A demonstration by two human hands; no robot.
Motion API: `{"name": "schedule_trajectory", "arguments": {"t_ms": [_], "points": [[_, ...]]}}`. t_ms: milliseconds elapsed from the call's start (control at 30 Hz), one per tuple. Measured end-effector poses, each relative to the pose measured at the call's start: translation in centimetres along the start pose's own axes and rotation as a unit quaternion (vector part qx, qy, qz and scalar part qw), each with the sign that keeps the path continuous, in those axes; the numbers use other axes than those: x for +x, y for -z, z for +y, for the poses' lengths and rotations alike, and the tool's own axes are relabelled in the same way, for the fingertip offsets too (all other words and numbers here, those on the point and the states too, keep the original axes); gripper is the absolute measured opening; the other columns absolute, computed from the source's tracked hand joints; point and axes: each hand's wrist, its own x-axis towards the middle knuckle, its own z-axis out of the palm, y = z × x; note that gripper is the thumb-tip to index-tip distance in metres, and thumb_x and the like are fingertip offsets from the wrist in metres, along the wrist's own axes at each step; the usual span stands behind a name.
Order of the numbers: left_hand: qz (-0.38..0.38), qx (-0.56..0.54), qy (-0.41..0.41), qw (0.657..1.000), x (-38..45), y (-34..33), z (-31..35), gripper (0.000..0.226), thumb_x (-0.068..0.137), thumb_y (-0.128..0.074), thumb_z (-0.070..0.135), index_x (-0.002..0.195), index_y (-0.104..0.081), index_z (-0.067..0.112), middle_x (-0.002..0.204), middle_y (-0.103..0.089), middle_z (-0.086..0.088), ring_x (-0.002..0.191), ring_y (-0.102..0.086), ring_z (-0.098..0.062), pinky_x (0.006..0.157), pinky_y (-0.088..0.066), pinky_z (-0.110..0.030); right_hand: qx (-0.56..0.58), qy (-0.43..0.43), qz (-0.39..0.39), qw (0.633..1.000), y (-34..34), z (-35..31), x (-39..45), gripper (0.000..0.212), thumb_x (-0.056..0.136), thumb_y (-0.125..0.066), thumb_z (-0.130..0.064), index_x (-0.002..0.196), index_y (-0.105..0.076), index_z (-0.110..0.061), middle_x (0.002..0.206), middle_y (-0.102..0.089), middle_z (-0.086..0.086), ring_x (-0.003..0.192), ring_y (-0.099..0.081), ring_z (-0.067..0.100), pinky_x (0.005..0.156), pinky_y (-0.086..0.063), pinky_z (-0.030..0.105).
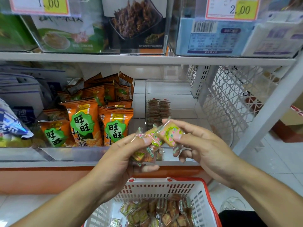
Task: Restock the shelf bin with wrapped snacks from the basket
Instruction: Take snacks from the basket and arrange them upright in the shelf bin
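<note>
My left hand (118,159) grips a small bunch of wrapped snacks (146,153) in clear wrappers with green and pink print. My right hand (196,145) pinches one wrapped snack (170,133) between thumb and fingers, right beside the bunch. Both hands hover in front of the clear shelf bin (172,89), which holds a short row of stacked snacks (158,110) at its left side. Below, the white basket with a red rim (164,189) holds several more wrapped snacks (160,212).
Orange snack bags (91,118) fill the bin to the left. A white lattice panel (229,99) closes the shelf's right end, beside a white upright post (270,108). Clear bins with price tags sit on the upper shelf (147,58). White floor tiles lie at the right.
</note>
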Motion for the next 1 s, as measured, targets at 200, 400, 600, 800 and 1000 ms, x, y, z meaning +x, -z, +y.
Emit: {"name": "schedule_trajectory", "arguments": {"t_ms": [200, 400, 600, 800, 1000], "points": [[-0.009, 0.073, -0.039, 0.997, 0.1, 0.3, -0.3, 0.040, 0.072, -0.087, 0.028, 0.106, -0.076, 0.010, 0.111, -0.074, -0.019, 0.093, -0.071, -0.023, 0.074, -0.062, -0.039, 0.025, -0.089, -0.056, 0.994, 0.0, 0.2, -0.3, 0.031, 0.090, -0.066, -0.023, 0.120, -0.072, -0.018, 0.101, -0.070, -0.001, 0.085, -0.062, 0.012, 0.068, -0.055, 0.028], [-0.014, 0.095, -0.059, 0.994, 0.2, 0.4, -0.9, 0.044, 0.071, -0.086, 0.031, 0.109, -0.076, 0.011, 0.113, -0.073, -0.021, 0.099, -0.072, -0.030, 0.078, -0.062, -0.044, 0.089, -0.135, -0.091, 0.983, -0.1, 0.1, -0.6, 0.034, 0.092, -0.061, -0.026, 0.121, -0.072, -0.012, 0.117, -0.071, 0.007, 0.095, -0.065, 0.016, 0.075, -0.057, 0.028], [0.093, 0.191, -0.198, 0.957, 0.6, -0.1, -2.4, 0.028, 0.070, -0.084, 0.037, 0.092, -0.080, 0.021, 0.115, -0.068, -0.008, 0.101, -0.071, -0.017, 0.081, -0.059, -0.031, 0.374, -0.172, 0.059, 0.909, -2.6, 1.4, -0.4, 0.032, 0.095, -0.057, -0.007, 0.122, -0.064, 0.010, 0.117, -0.070, 0.027, 0.100, -0.073, 0.030, 0.080, -0.062, 0.033], [0.135, 0.300, -0.259, 0.908, 0.9, -0.4, -3.1, 0.031, 0.066, -0.078, 0.056, 0.091, -0.076, 0.039, 0.114, -0.065, 0.006, 0.108, -0.066, -0.006, 0.090, -0.049, -0.017, 0.336, -0.196, 0.081, 0.918, -2.9, 1.4, -0.5, 0.028, 0.098, -0.055, -0.013, 0.118, -0.070, -0.002, 0.112, -0.074, 0.018, 0.094, -0.073, 0.024, 0.086, -0.061, 0.039], [0.071, 0.061, -0.061, 0.994, 0.9, -0.7, -3.7, 0.073, 0.055, -0.089, 0.067, 0.096, -0.074, 0.008, 0.095, -0.075, -0.018, 0.086, -0.074, -0.027, 0.081, -0.063, -0.042, 0.275, -0.145, 0.073, 0.948, -2.3, 0.6, -0.5, 0.029, 0.096, -0.054, -0.010, 0.119, -0.071, -0.006, 0.117, -0.072, 0.017, 0.100, -0.064, 0.023, 0.095, -0.050, 0.039]]}}
